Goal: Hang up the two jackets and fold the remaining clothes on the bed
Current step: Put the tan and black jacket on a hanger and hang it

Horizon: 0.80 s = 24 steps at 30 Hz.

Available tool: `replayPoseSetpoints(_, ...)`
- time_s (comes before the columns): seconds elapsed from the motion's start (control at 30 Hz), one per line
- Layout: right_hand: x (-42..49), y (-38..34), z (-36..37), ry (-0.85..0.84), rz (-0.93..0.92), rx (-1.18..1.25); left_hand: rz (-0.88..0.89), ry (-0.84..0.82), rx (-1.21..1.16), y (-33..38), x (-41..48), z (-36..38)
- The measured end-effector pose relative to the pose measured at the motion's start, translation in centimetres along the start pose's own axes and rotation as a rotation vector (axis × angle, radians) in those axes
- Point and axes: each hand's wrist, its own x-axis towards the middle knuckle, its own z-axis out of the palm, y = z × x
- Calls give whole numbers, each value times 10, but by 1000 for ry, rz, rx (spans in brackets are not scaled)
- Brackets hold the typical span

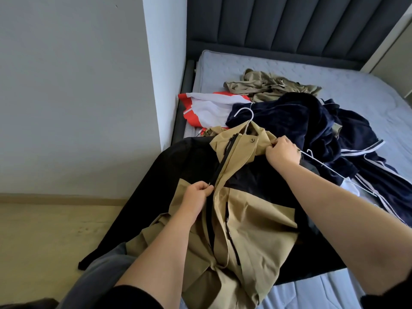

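A tan and black jacket (252, 210) lies spread on the near part of the bed, with a white hanger (246, 117) poking out of its collar. My left hand (197, 194) pinches the jacket's front edge by the black zipper. My right hand (282, 152) grips the tan collar on the right side. Behind the jacket sits a heap of navy clothes with white stripes (323, 130). A red and white garment (211, 108) lies at the bed's left edge. Crumpled olive clothing (267, 85) rests further back. A second white hanger (330, 170) lies on the navy heap.
The mattress (356, 90) has a light blue quilted cover and a dark padded headboard (278, 25) behind it. A white wall corner (162, 74) stands close to the bed's left side. Wooden floor (44, 237) shows at the lower left.
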Motion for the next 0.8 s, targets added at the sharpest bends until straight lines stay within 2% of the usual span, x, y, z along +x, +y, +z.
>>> replayPoseSetpoints(0.13, 2, 9, 0, -264, 6, -12, 62, 59, 122, -1, 5, 2)
replayPoseSetpoints(0.27, 0, 4, 2, -298, -84, 36, 311, 103, 216, 15, 5, 11)
replayPoseSetpoints(0.37, -5, -4, 8, -291, -181, 44, 600, 103, 658, 20, 5, 21)
replayPoseSetpoints(0.43, -6, -6, 13, -216, -187, 95, 669, 162, 837, 15, 7, 25)
replayPoseSetpoints(0.5, -6, -4, 17, -111, -203, 118, 606, 260, 719, 13, 10, 21)
replayPoseSetpoints(0.57, -5, -1, 18, -57, -214, 170, 430, 348, 518, 11, 13, 10)
replayPoseSetpoints(0.7, -1, 8, 12, -49, -147, 301, -134, 203, -266, 12, 18, -5)
replayPoseSetpoints(0.77, 4, 14, 10, -81, -80, 194, -352, 195, -530, 12, 19, -4)
replayPoseSetpoints(0.8, 7, 16, 10, -117, -29, 124, -401, 208, -611, 12, 20, -4)
